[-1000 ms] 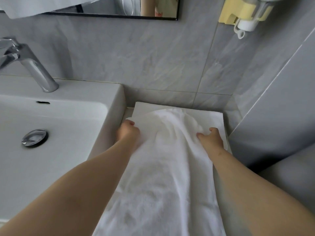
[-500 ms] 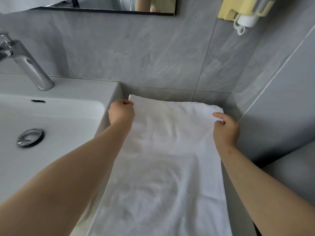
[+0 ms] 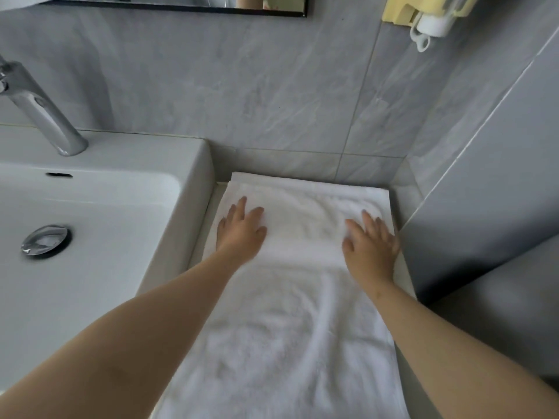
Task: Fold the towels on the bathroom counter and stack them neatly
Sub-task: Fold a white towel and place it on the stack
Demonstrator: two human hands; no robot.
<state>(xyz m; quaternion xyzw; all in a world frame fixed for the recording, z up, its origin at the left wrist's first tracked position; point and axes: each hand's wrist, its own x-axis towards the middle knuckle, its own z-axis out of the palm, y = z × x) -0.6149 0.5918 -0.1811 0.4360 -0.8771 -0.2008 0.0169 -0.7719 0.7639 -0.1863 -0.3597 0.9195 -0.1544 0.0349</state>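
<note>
Left hand (image 3: 240, 234) and right hand (image 3: 370, 246): both lie flat and released, palms down, fingers straight and slightly spread. They press on the far part of a white towel (image 3: 290, 328) and grasp nothing. The left hand rests near the towel's left edge and the right hand at its right edge, fingers pointing toward the wall (image 3: 272, 86).

The towel lies lengthwise on the narrow counter (image 3: 403, 273), between the sink (image 3: 187, 207) on the left and a grey panel (image 3: 484, 207) on the right. Its far end is close to the wall and its near end runs out of the bottom of the view. A thin white strip (image 3: 272, 176) shows just beyond the far edge, under the towel; whether it is a fold or a second towel cannot be told.

In the sink are a chrome drain (image 3: 45, 240) and, behind it on the rim, a faucet (image 3: 39, 116). Above, on the wall, are the lower edge of a mirror (image 3: 181, 3) and a yellow holder (image 3: 399, 10) with a white bottle (image 3: 432, 25).
</note>
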